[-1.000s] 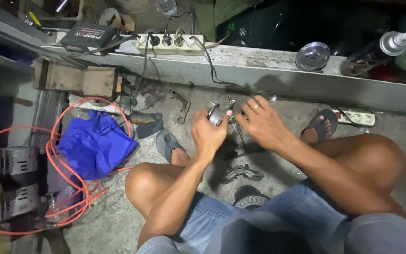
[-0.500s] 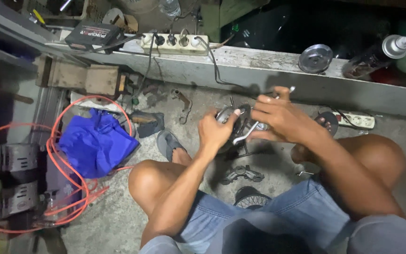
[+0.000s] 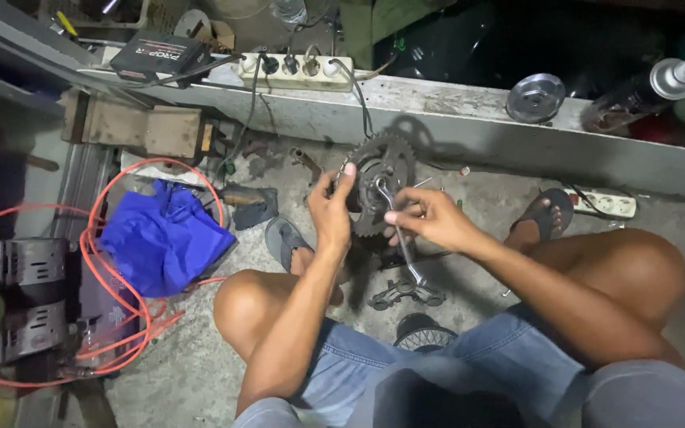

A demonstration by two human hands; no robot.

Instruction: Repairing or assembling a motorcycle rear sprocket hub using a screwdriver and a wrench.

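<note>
I am seated on a rough concrete floor point(image 3: 176, 372) with both knees raised, wearing denim shorts point(image 3: 438, 372) and sandals; my left sandal point(image 3: 285, 240) and right sandal point(image 3: 547, 214) rest flat either side of the work. A long concrete ledge point(image 3: 453, 119) runs across the top of the view. To my left an orange hose point(image 3: 93, 261) lies in loose coils around a crumpled blue cloth point(image 3: 164, 238), with a dark metal machine housing point(image 3: 13, 301) beside them at the frame edge. On the ledge stand a white power strip point(image 3: 299, 71) with several plugs in it, a black box point(image 3: 156, 55), a round metal disc point(image 3: 535, 97) and a spray can point(image 3: 644, 95) lying tilted. A second, smaller power strip point(image 3: 604, 202) lies on the floor near my right foot. The toothed chainring point(image 3: 378, 190) is held raised in front of me, between my knees and below the ledge, face toward the camera. My left hand point(image 3: 333, 210) is clamped on its left rim, thumb and fingers closed over the teeth. My right hand point(image 3: 430, 218) is closed around a slim metal wrench point(image 3: 402, 238), whose head sits at the chainring's centre and whose handle runs down toward the floor. Below it a small metal pedal part point(image 3: 406, 293) lies on the concrete.
</note>
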